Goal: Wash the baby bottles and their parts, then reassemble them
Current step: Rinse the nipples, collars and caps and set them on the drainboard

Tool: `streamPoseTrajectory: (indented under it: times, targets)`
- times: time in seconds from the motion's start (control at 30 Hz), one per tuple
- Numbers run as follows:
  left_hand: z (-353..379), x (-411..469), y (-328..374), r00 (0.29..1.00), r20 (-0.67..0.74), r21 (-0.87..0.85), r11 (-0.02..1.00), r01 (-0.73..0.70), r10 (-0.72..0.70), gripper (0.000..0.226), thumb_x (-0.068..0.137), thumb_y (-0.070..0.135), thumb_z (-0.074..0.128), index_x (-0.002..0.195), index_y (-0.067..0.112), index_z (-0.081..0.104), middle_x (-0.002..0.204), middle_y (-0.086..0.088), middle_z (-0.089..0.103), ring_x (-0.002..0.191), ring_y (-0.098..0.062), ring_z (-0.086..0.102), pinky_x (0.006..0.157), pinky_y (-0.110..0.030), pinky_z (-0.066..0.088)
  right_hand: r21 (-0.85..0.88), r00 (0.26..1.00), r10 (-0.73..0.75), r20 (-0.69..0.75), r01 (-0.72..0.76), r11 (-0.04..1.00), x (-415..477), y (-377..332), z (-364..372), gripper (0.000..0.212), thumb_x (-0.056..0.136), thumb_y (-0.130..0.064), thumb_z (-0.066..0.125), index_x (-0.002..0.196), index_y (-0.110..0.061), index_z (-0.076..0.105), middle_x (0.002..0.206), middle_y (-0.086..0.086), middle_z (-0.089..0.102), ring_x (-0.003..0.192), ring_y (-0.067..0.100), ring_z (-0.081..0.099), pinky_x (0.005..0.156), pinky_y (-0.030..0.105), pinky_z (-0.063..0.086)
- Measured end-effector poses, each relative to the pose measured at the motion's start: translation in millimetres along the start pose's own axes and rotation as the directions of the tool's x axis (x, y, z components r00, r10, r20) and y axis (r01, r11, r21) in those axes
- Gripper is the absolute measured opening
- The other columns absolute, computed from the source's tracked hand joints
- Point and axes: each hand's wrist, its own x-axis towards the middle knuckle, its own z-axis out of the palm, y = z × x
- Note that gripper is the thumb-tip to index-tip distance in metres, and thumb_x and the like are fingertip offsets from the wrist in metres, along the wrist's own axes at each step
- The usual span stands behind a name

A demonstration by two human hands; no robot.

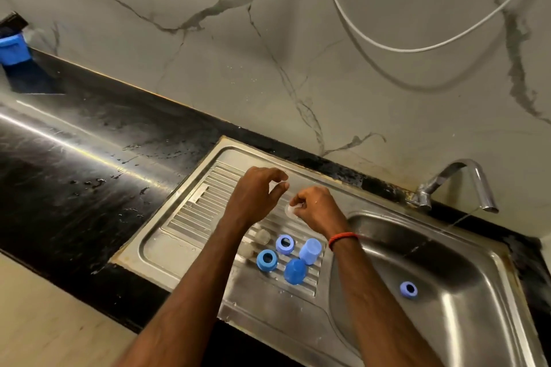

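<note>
Washing looks nearly over: right hand [316, 211] pinches a clear nipple [291, 210] above the drainboard [179, 241], left hand [255, 197] hovers loosely curled, empty. Next, probably set it down, fetch the blue ring [408, 289] from the sink basin [453, 259]

My left hand [256, 197] is just left of my right hand [316, 211], which holds a teat [290, 210], both over the drainboard [179, 247]. Nearer me on it lie teats [262, 236], rings [284, 244] and caps [310, 251], left to right. Right of my hands a lone ring [408, 289] lies in the basin [447, 262], tap [459, 185] behind.
</note>
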Motion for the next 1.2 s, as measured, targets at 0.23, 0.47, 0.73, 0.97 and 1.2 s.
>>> streamPoseTrajectory:
  times: [0.23, 0.47, 0.73, 0.97, 1.2]
  targets:
    - [-9.2, -2.1, -27.6, 0.999, -0.020, 0.001, 0.999, 0.040, -0.040, 0.024, 0.098, 0.033, 0.063, 0.116, 0.019, 0.071, 0.110, 0.001, 0.072, 0.096, -0.006, 0.055, 0.081, -0.026, 0.045, -0.056, 0.993, -0.008, 0.115, 0.014, 0.998, 23.1, -2.0, 37.1, 0.020, 0.091, -0.012, 0.069, 0.110, -0.016, 0.074, 0.110, 0.004, 0.072, 0.099, 0.015, 0.068, 0.095, 0.030, 0.054]
    - [-14.3, 1.4, -41.6, 0.997, -0.020, -0.014, 0.997, 0.075, -0.075, 0.025, 0.098, 0.035, 0.064, 0.116, 0.020, 0.071, 0.111, 0.000, 0.072, 0.098, -0.011, 0.060, 0.084, -0.031, 0.050, -0.127, 0.982, -0.020, 0.186, 0.044, 0.991, 35.2, -1.0, 61.2, 0.021, 0.091, -0.013, 0.068, 0.111, -0.017, 0.073, 0.108, 0.003, 0.073, 0.097, 0.014, 0.068, 0.087, 0.025, 0.054]
    - [-7.9, 5.2, -42.5, 0.996, -0.002, -0.019, 0.996, 0.086, -0.086, 0.028, 0.097, 0.037, 0.063, 0.118, 0.020, 0.070, 0.112, 0.000, 0.071, 0.098, -0.010, 0.058, 0.084, -0.029, 0.051, -0.118, 0.966, -0.020, 0.258, 0.052, 0.992, 38.7, 2.9, 68.0, 0.031, 0.093, -0.006, 0.063, 0.120, -0.019, 0.068, 0.118, 0.004, 0.070, 0.102, 0.016, 0.067, 0.090, 0.031, 0.057]
    - [0.9, 10.3, -30.4, 0.999, 0.000, 0.004, 0.999, 0.038, -0.038, 0.030, 0.097, 0.038, 0.063, 0.119, 0.019, 0.070, 0.114, -0.001, 0.071, 0.103, -0.014, 0.060, 0.087, -0.030, 0.050, -0.108, 0.983, 0.021, 0.184, -0.001, 0.994, 35.9, 18.1, 43.0, 0.036, 0.095, -0.005, 0.058, 0.124, -0.025, 0.065, 0.126, 0.002, 0.066, 0.109, 0.016, 0.065, 0.090, 0.027, 0.052]
    - [19.3, 19.5, -8.3, 0.999, 0.043, 0.014, 1.000, -0.026, 0.026, 0.029, 0.096, 0.039, 0.064, 0.117, 0.021, 0.070, 0.114, 0.000, 0.071, 0.107, -0.014, 0.059, 0.089, -0.028, 0.045, -0.025, 0.992, 0.102, 0.071, -0.100, 0.995, 13.9, 47.0, -2.1, 0.027, 0.096, -0.015, 0.059, 0.119, -0.026, 0.068, 0.120, 0.002, 0.067, 0.102, 0.015, 0.063, 0.094, 0.036, 0.053]
